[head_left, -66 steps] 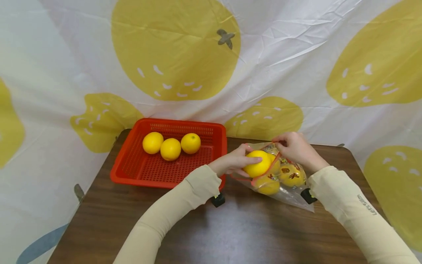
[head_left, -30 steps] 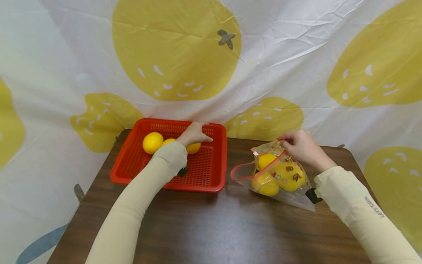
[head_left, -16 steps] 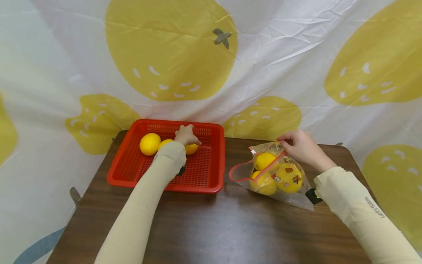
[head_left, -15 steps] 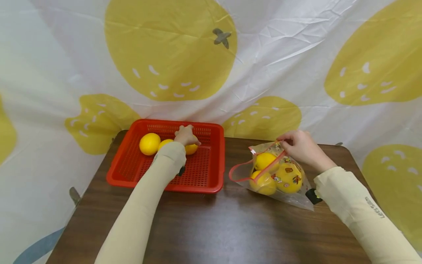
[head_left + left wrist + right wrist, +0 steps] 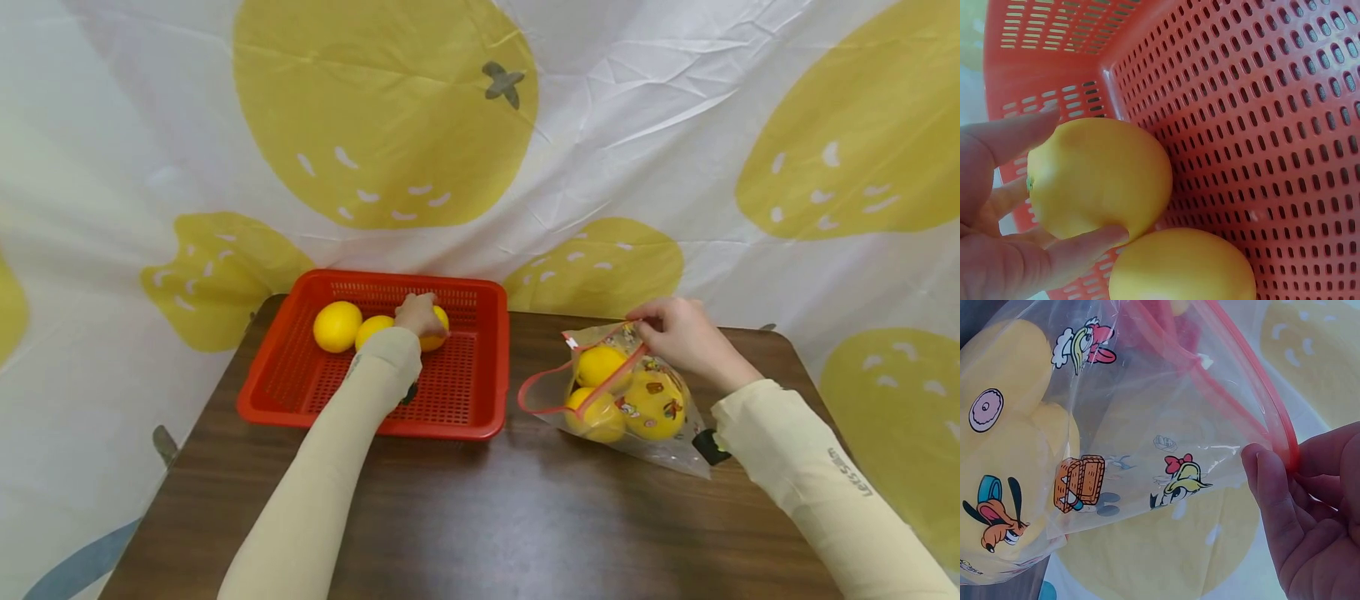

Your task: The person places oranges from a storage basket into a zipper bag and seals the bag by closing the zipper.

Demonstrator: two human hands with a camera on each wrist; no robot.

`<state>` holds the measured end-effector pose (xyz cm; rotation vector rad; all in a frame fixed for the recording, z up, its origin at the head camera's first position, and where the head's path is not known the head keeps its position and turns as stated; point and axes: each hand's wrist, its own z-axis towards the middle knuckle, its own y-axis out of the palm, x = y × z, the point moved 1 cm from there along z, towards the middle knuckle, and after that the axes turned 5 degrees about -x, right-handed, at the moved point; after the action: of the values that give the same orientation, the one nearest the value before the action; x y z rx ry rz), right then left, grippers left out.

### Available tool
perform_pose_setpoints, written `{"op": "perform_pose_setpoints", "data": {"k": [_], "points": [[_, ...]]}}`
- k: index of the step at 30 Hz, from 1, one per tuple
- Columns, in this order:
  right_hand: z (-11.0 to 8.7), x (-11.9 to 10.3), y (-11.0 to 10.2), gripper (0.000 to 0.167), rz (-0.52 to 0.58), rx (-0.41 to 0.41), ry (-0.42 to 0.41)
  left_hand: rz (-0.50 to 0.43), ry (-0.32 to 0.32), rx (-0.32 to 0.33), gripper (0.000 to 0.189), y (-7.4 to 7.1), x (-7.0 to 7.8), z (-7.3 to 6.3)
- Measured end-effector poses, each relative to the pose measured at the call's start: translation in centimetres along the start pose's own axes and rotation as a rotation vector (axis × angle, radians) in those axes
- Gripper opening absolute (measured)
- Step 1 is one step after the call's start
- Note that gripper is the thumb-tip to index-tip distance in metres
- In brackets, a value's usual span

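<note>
My left hand (image 5: 417, 314) is down in the red plastic basket (image 5: 497, 367), its thumb and fingers around the rightmost yellow orange (image 5: 437, 327). The left wrist view shows this orange (image 5: 1104, 178) gripped from its sides, its small green stem end facing the palm. A second orange (image 5: 1182, 269) lies right beside it, and a third orange (image 5: 337, 326) sits at the basket's left. With thumb and fingertips my right hand (image 5: 682, 337) pinches the red zip edge (image 5: 1282, 434) of a clear printed bag (image 5: 678, 454). Inside the bag are several oranges (image 5: 654, 407), and its mouth gapes toward the basket.
The basket and bag stand side by side toward the back of a brown wooden table (image 5: 480, 517). Close behind it hangs a white cloth (image 5: 615, 150) printed with large yellow fruit.
My left hand has left an orange in the bag and moved left to the basket. Its fingers have lowered and closed around the rightmost orange. My right hand keeps its hold on the bag.
</note>
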<state>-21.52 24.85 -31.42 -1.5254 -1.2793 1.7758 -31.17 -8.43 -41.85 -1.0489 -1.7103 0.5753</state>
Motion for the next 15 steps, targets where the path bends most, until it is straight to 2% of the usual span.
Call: {"op": "perform_pose_setpoints", "data": {"k": [4,11,15], "points": [[-0.01,0.01,0.1,0.025,0.011,-0.002,0.002,0.01,0.01,0.015,0.06,0.12,-0.2,0.2],[0.17,0.0,0.21,0.025,0.012,-0.01,0.0,-0.049,0.008,0.019,0.058,0.03,-0.71,0.15],[0.25,0.0,0.05,0.025,0.013,-0.018,0.004,-0.052,0.038,0.031,0.058,-0.15,-0.76,-0.08]]}}
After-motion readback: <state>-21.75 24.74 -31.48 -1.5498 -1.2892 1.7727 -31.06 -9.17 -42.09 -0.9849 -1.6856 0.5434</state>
